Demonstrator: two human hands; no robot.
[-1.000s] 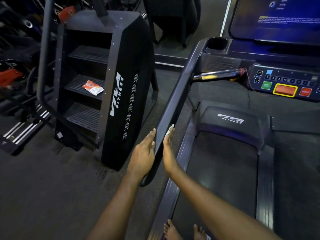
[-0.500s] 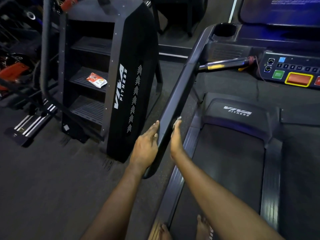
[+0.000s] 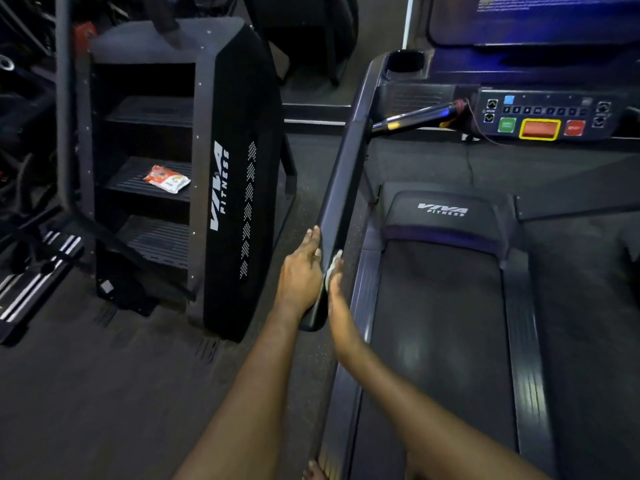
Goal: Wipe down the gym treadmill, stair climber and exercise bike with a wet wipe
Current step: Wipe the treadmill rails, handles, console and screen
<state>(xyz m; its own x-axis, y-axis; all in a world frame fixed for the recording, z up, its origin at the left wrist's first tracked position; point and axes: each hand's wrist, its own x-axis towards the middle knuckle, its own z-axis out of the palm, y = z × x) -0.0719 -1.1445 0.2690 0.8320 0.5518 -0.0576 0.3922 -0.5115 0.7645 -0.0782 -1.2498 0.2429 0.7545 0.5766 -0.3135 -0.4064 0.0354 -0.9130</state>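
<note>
I stand on the black treadmill [image 3: 440,323], beside its left handrail [image 3: 346,174]. My left hand [image 3: 301,271] lies flat against the rail's outer side near its lower end, fingers straight. My right hand [image 3: 337,296] lies along the inner side and presses a white wet wipe [image 3: 333,263] against the rail; only the wipe's edge shows past the fingers. The black stair climber [image 3: 235,98] stands just left of the treadmill. No exercise bike can be made out.
An orange and white wipe packet [image 3: 167,179] lies on a middle step of the stair climber. The treadmill console [image 3: 540,116] with coloured buttons is ahead on the right, a metal grip bar [image 3: 412,117] beside it. Dark equipment [image 3: 27,237] crowds the far left.
Both hands stay on the same lower stretch of the handrail, one on each side. The view has shifted slightly, nothing else differs.
</note>
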